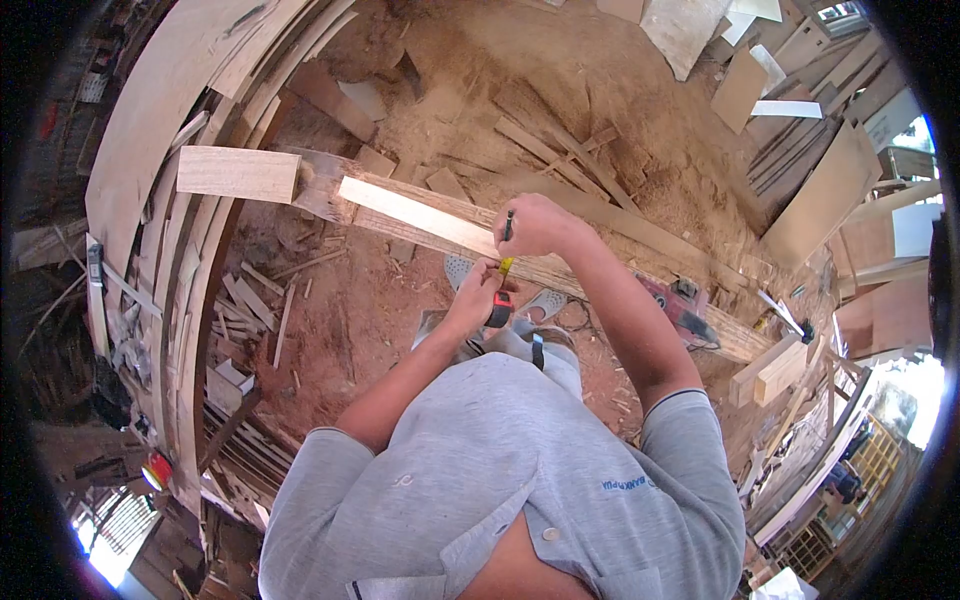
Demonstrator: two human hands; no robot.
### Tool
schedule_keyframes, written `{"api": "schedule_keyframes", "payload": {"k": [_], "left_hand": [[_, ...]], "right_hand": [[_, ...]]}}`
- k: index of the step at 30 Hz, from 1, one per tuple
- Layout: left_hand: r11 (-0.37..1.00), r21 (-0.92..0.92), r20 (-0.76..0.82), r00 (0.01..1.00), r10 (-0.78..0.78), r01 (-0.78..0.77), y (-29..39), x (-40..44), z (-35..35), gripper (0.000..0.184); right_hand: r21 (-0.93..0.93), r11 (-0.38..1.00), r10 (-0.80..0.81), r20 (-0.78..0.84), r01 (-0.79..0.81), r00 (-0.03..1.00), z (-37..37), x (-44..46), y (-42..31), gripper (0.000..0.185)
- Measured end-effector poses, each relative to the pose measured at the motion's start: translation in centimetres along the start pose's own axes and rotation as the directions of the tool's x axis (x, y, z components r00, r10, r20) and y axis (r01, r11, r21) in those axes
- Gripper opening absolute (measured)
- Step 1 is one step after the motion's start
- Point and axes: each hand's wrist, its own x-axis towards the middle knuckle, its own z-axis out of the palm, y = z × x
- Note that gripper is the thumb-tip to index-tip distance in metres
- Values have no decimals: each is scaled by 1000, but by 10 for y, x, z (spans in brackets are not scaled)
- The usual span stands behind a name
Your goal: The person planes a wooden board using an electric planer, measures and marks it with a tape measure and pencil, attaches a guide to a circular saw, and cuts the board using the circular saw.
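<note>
A pale strip of wood (420, 217) lies along a long rough beam (590, 280) in front of me. My left hand (478, 292) is closed around a tape measure at the strip's near edge. The red and black case of the tape measure (500, 312) shows below the fingers, with a short yellow length of its blade (506, 266) out towards the strip. My right hand (540, 226) grips a dark marking pen or pencil (508, 226), held upright over the strip's right end. That end is partly covered by my hands, and the pen's tip is hard to make out.
A short wood block (240, 174) rests at the beam's left end. On the beam to the right sits a red power tool (682, 310). Stacked boards (180, 110) stand at the left, and offcuts (250, 305) litter the sawdust-covered floor. Cut timber pieces (780, 370) lie at the right.
</note>
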Motion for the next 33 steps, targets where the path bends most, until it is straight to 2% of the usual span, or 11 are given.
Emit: {"api": "schedule_keyframes", "payload": {"k": [3, 17, 20, 23, 26, 29, 32, 33], "left_hand": [[998, 57, 4, 1000, 28, -28, 2, 0, 0, 19], [1000, -20, 8, 1000, -4, 4, -8, 5, -3, 19], [1000, -22, 7, 1000, -21, 21, -3, 2, -1, 19], [1000, -20, 0, 1000, -10, 10, -2, 3, 0, 19], [1000, -2, 5, 1000, -9, 9, -2, 3, -1, 20], [1000, 27, 3, 1000, -13, 13, 1, -3, 3, 23], [999, 9, 67, 996, -52, 52, 17, -13, 9, 27], [997, -2, 105, 992, -72, 72, 21, -15, 12, 28]], "right_hand": [[-3, 1000, 0, -12, 0, 1000, 3, 0, 2, 16], [-3, 1000, 23, -17, -24, 1000, 5, 3, 3, 17], [-61, 998, 9, 1, -9, 1000, 8, 6, 8, 19], [-117, 991, 61, -55, -67, 997, 19, 12, 20, 19], [150, 988, 47, -40, -40, 998, 1, -5, 7, 20], [472, 880, 115, -332, 59, 936, 8, -19, 23, 23], [743, 661, 300, -391, 106, 870, 37, -45, 52, 28], [708, 699, 318, -439, 105, 840, 43, -61, 49, 29]]}}
